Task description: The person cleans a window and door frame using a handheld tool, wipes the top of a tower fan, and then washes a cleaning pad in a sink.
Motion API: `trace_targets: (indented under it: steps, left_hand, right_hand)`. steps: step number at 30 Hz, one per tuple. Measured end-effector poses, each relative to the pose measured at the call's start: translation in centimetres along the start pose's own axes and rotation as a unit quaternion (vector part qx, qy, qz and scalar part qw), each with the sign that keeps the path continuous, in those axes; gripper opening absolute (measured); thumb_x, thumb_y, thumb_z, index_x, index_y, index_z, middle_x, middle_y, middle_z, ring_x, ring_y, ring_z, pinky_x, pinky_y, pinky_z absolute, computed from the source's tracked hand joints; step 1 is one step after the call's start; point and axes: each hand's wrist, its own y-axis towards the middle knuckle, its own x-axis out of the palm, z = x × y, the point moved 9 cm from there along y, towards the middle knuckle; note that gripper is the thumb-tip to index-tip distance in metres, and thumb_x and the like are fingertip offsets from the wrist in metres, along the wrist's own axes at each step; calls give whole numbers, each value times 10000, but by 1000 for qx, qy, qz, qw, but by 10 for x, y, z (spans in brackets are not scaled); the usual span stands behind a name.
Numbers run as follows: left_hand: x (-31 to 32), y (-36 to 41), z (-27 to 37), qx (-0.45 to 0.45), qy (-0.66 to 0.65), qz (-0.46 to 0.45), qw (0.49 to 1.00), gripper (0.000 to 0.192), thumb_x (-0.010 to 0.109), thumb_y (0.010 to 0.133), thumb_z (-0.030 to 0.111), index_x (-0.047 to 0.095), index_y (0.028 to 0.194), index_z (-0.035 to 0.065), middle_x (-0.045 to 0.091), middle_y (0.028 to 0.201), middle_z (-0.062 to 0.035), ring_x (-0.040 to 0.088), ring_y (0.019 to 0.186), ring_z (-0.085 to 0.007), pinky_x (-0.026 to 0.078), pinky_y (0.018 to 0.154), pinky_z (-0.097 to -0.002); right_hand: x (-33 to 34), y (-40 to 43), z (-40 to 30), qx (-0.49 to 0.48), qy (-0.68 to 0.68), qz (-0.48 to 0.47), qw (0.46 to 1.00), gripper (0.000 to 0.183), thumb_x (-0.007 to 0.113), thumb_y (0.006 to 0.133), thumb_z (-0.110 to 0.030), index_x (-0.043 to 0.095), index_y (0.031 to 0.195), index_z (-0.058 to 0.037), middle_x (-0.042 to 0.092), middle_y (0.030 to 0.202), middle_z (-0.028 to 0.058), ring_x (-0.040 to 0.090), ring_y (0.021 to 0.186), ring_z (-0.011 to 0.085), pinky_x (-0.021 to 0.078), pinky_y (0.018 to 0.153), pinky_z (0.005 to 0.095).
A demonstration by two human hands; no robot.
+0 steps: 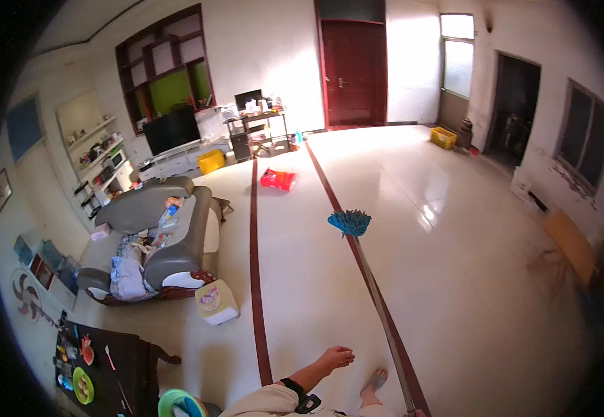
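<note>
My left hand (337, 357) hangs over the pale tiled floor in front of my legs. Its fingers are loosely curled, with nothing visible in them. At the bottom edge, only a small part of my right hand (420, 414) shows, closed around the metal pole (385, 318) of a mop. The pole runs away from me to a blue mop head (350, 223) with shaggy strands. That head lies over a dark red floor stripe (328, 177); whether it touches the tiles I cannot tell. My sandaled foot (376, 379) is just left of the pole.
A red plastic bag (279, 180) lies on the floor ahead. To the left are a grey sofa (177, 245), a stool (217, 302), a dark table (125, 354) and a green basin (169, 401). A yellow crate (443, 138) sits far right; a tilted wooden board (568, 245) is nearer.
</note>
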Motion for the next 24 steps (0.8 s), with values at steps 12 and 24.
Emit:
trace_targets:
  steps: [12, 24]
  left_hand:
    - [-27, 175, 206, 68, -43, 151, 985, 264, 515, 804, 223, 483, 1008, 57, 571, 902, -55, 556, 811, -142, 448, 715, -269]
    - [-110, 441, 381, 103, -285, 153, 941, 151, 490, 823, 202, 495, 927, 93, 573, 865, -39, 550, 810, -144, 451, 730, -290]
  right_hand:
    - [-49, 410, -101, -108, 28, -85, 990, 194, 540, 752, -194, 554, 838, -20, 528, 604, 143, 484, 530, 249, 394, 510, 359]
    - [-31, 754, -199, -175, -79, -171, 966, 180, 547, 767, -215, 546, 869, -67, 533, 593, 146, 503, 526, 311, 400, 483, 386]
